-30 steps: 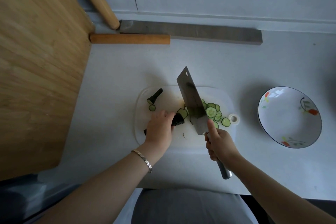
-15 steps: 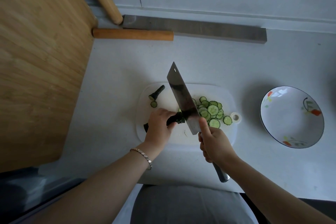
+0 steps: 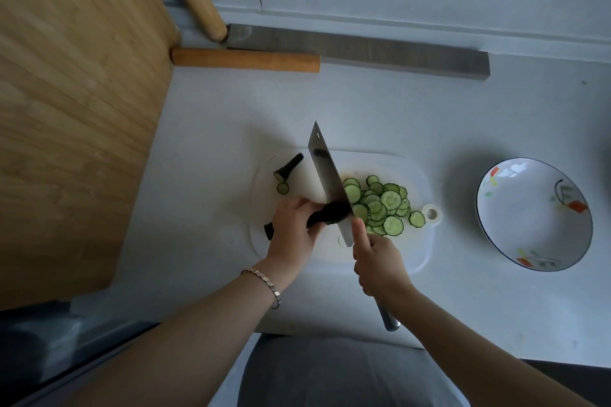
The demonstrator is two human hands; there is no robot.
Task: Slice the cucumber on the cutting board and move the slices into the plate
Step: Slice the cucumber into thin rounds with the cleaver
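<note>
White plastic board (image 3: 416,251) is laid flat on the pale counter (image 3: 496,116), and pretty much everything is seen from the one head view, looking down. The dark cucumber (image 3: 325,213) is lying across the board, pinned under the left hand (image 3: 292,231), whose fingers are curled snugly over it; only a short stub is left poking out toward the blade, and the other end can be seen sticking out past the left of the hand. A bracelet (image 3: 264,284) is worn on that wrist.

The cleaver (image 3: 330,182) is gripped by its handle in the right hand (image 3: 378,264), fist closed tight around it, with the index finger laid along the blade's side. The blade is set on the cucumber's cut end, tip angled away and to the left. Whether the edge is fully through can't really be told from this angle.

A pile of slices (image 3: 380,205) is heaped just right of the blade, overlapping, all on the board. One loose slice (image 3: 416,218) is lying near the board's hanging hole. At the far left of the board a cut-off end piece (image 3: 287,168) is lying with a single small slice (image 3: 282,188) beside it.

The plate (image 3: 502,235), flower-patterned, is parked well to the right of the board. A wooden slab (image 3: 72,109) is seen at left.
</note>
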